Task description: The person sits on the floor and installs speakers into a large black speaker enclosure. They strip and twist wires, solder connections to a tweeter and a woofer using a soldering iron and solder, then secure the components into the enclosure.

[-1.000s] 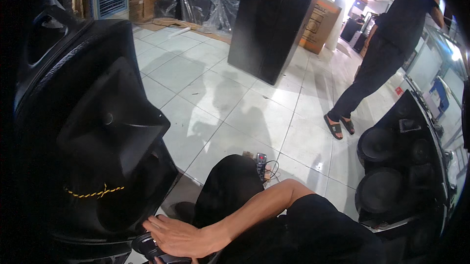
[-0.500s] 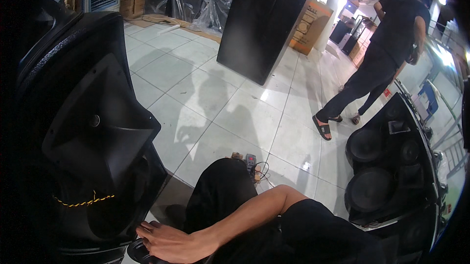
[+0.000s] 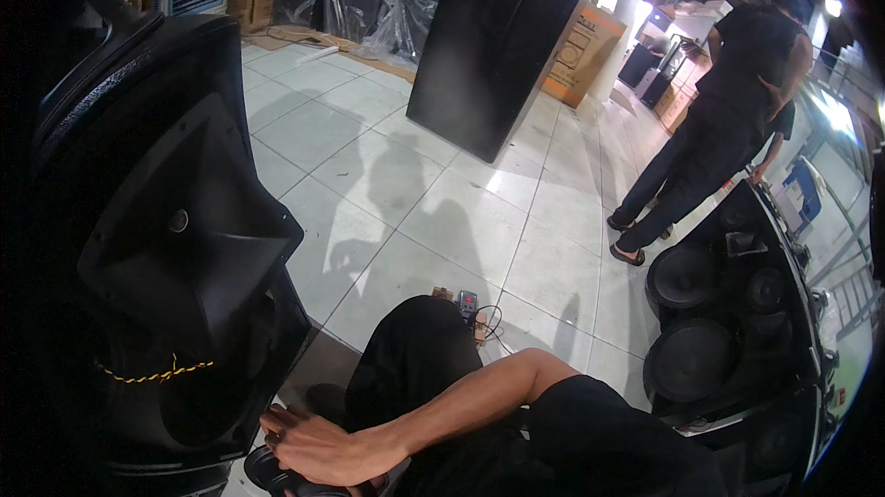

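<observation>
My right hand (image 3: pixel 318 446) reaches across to the lower left, fingers bent over a black round part (image 3: pixel 263 467) with a rim, low at the bottom edge. The part's kind cannot be made out. A sliver of skin at the bottom edge beside it may be my left hand (image 3: pixel 376 484); its fingers are hidden. Close on the left stands a large black speaker cabinet (image 3: pixel 235 349) with a flared horn (image 3: pixel 198 230). A twisted yellow-and-black wire (image 3: pixel 157 375) hangs out in front of its lower opening.
A tall black speaker (image 3: pixel 489 54) stands on the tiled floor (image 3: pixel 406 220) ahead. Near my knee sits a small device with a red display (image 3: pixel 467 301) and a cable. Black speakers (image 3: pixel 691 359) line the right. A person in black (image 3: pixel 728 100) stands beyond them, another partly behind.
My right hand has shifted slightly, and more of the black round part shows under it. The person in black has brought the feet together and turned away, revealing another person's arm.
</observation>
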The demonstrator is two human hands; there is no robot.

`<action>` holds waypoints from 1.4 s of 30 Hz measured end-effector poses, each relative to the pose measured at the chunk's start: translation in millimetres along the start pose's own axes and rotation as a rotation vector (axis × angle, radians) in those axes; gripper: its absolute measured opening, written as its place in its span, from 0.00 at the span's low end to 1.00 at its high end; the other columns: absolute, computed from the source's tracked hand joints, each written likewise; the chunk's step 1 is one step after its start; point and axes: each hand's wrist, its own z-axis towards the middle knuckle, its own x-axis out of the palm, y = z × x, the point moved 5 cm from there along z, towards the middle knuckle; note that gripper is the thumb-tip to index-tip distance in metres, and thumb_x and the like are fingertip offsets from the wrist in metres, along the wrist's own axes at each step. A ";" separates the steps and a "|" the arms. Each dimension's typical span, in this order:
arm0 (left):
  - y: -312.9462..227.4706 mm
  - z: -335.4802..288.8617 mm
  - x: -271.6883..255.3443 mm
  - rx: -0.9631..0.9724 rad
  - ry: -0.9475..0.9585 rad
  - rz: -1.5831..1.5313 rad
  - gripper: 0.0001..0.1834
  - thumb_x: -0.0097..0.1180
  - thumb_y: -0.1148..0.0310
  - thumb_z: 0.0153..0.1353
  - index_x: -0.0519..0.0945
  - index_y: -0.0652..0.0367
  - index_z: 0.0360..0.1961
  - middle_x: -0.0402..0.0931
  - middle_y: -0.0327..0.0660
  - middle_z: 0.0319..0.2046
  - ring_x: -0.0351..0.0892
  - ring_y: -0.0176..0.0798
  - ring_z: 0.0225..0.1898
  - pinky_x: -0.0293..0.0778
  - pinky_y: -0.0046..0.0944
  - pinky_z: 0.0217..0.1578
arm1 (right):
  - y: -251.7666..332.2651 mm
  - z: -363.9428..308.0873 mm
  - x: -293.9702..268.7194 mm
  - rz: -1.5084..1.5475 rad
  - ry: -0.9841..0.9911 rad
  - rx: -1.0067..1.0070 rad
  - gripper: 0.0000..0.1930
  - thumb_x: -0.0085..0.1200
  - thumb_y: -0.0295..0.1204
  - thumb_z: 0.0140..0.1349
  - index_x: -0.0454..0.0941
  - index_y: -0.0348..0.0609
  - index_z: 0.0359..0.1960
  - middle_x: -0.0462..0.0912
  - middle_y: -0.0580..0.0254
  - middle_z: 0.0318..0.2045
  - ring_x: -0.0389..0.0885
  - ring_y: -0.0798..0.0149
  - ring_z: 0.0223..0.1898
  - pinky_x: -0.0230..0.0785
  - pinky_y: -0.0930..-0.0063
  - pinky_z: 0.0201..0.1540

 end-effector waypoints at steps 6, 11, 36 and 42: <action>0.4 -3.6 0.2 -0.006 0.011 -0.037 0.48 0.81 0.47 0.38 0.76 0.59 0.59 0.65 0.61 0.58 0.68 0.65 0.59 0.67 0.61 0.57 | 2.2 -0.9 -4.9 0.029 -0.004 0.050 0.13 0.59 0.24 0.58 0.81 0.21 0.40 0.73 0.33 0.49 0.69 0.40 0.59 0.63 0.54 0.67; 3.8 -7.2 2.1 0.003 0.059 0.003 0.48 0.82 0.49 0.37 0.76 0.58 0.60 0.63 0.61 0.59 0.68 0.65 0.59 0.68 0.61 0.56 | 8.4 -6.3 -17.0 0.011 -0.200 0.012 0.15 0.59 0.19 0.50 0.76 0.13 0.35 0.70 0.23 0.50 0.69 0.32 0.57 0.66 0.49 0.63; -6.7 13.4 -28.8 -0.158 0.060 -0.242 0.52 0.82 0.59 0.38 0.64 0.61 0.62 0.54 0.63 0.60 0.58 0.64 0.63 0.64 0.59 0.57 | 65.3 -38.6 -106.5 -0.083 -0.284 -0.136 0.18 0.62 0.32 0.62 0.78 0.33 0.49 0.79 0.43 0.49 0.80 0.42 0.49 0.74 0.57 0.51; -9.2 30.9 -72.5 -0.239 -0.164 -0.464 0.57 0.81 0.60 0.39 0.54 0.57 0.65 0.53 0.57 0.59 0.59 0.57 0.64 0.70 0.51 0.57 | 99.7 -72.2 -109.4 0.060 -0.140 -0.135 0.18 0.64 0.24 0.58 0.76 0.28 0.48 0.82 0.40 0.42 0.85 0.48 0.38 0.78 0.66 0.38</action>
